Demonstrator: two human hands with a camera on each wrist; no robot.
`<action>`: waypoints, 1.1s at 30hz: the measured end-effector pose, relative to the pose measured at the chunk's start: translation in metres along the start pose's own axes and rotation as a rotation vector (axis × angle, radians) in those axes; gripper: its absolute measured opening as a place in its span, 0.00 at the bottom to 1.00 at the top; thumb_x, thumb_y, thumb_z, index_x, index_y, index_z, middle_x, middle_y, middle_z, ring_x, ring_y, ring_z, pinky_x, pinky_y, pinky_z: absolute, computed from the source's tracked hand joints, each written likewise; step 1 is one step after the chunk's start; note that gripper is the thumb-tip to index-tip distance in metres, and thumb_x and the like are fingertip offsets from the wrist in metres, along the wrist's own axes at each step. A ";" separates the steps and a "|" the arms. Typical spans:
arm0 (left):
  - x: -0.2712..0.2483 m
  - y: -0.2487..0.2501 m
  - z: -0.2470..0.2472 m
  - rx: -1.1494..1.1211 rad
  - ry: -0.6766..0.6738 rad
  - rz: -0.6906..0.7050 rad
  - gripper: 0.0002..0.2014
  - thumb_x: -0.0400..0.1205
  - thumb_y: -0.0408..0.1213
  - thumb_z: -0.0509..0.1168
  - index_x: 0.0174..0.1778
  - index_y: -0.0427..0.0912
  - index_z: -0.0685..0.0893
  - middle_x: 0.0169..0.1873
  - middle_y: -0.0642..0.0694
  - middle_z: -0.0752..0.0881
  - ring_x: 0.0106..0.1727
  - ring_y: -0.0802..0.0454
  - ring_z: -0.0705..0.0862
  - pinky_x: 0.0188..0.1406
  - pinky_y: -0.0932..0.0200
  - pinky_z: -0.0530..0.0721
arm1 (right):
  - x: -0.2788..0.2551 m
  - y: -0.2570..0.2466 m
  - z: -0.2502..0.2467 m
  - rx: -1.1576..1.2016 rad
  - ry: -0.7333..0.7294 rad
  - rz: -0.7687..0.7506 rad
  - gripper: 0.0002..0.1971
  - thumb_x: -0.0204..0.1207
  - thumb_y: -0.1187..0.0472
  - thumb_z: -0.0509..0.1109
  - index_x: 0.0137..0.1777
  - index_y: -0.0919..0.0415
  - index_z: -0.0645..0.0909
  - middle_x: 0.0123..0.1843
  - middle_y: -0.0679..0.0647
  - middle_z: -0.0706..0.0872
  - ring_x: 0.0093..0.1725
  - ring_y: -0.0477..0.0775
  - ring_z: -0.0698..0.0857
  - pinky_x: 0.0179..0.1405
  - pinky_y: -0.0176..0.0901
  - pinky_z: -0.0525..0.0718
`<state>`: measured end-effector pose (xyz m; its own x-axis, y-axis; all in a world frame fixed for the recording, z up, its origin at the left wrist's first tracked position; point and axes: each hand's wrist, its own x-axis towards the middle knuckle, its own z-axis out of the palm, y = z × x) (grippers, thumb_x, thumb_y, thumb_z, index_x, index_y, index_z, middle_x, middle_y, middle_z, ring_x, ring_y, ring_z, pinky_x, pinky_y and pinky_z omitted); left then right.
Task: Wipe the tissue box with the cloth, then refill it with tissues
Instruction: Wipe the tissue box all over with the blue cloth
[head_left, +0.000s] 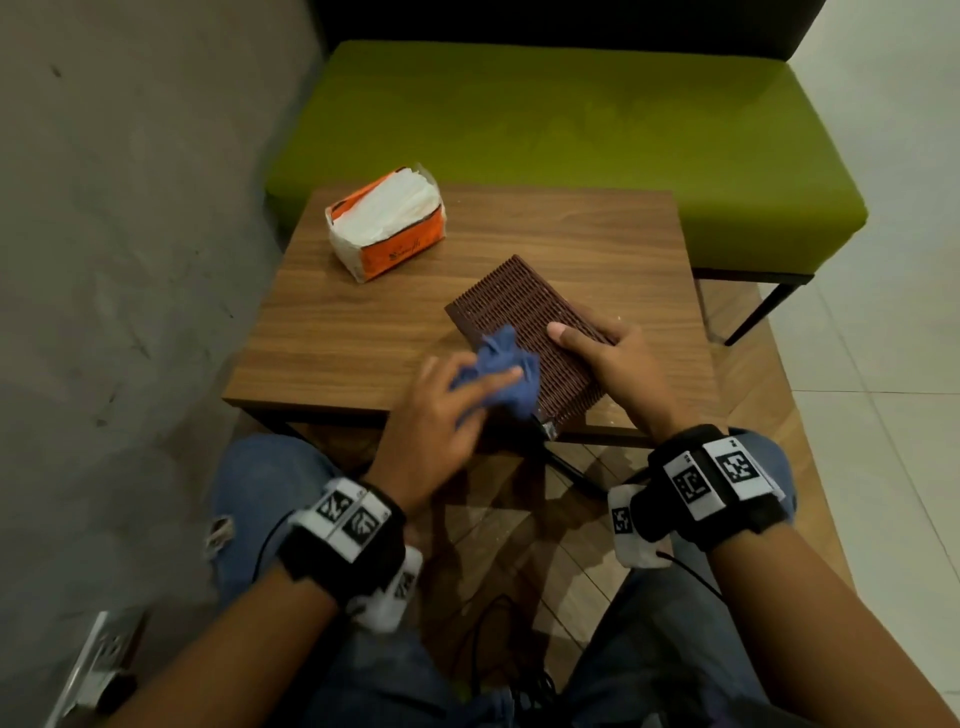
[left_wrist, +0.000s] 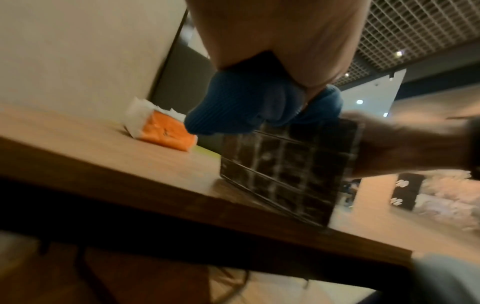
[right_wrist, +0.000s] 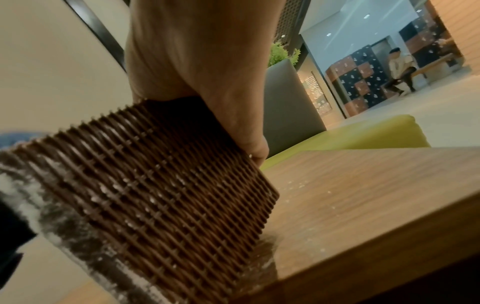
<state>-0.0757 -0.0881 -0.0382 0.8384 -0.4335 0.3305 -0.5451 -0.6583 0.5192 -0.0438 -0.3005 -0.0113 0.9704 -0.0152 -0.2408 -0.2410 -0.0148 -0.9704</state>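
A dark brown woven tissue box lies on the wooden table near its front edge, its near end over the edge. My right hand grips its right side, thumb laid across the ridged top. My left hand holds a crumpled blue cloth against the box's near left part. In the left wrist view the cloth sits on top of the box, whose end panel looks dusty. An orange pack of white tissues lies at the table's far left, torn open on top.
A green padded bench stands right behind the table. A grey wall runs along the left. White crumbs or dust dot the table beside the box. My knees in jeans are under the table's front edge.
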 end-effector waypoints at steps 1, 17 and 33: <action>0.008 -0.009 -0.004 0.005 0.057 -0.073 0.23 0.76 0.37 0.58 0.68 0.57 0.77 0.56 0.44 0.77 0.54 0.46 0.75 0.49 0.50 0.79 | 0.000 0.000 0.001 0.000 0.011 0.001 0.22 0.77 0.59 0.72 0.71 0.57 0.79 0.58 0.46 0.87 0.54 0.38 0.86 0.49 0.26 0.84; 0.016 -0.009 -0.002 0.000 0.086 -0.091 0.23 0.76 0.31 0.62 0.67 0.53 0.80 0.57 0.42 0.78 0.54 0.50 0.73 0.48 0.54 0.77 | 0.007 0.001 -0.001 0.010 0.049 0.017 0.20 0.76 0.59 0.73 0.69 0.59 0.81 0.59 0.50 0.88 0.56 0.43 0.87 0.54 0.32 0.85; 0.020 -0.006 -0.012 0.046 -0.030 0.050 0.21 0.75 0.34 0.55 0.62 0.48 0.84 0.62 0.42 0.81 0.58 0.47 0.75 0.53 0.56 0.75 | 0.007 -0.003 -0.001 -0.001 0.029 0.019 0.15 0.77 0.60 0.73 0.64 0.56 0.84 0.53 0.46 0.89 0.51 0.40 0.89 0.49 0.29 0.85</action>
<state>-0.0556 -0.0850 -0.0253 0.8099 -0.4842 0.3311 -0.5865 -0.6625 0.4659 -0.0365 -0.3018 -0.0105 0.9649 -0.0445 -0.2588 -0.2597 -0.0156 -0.9656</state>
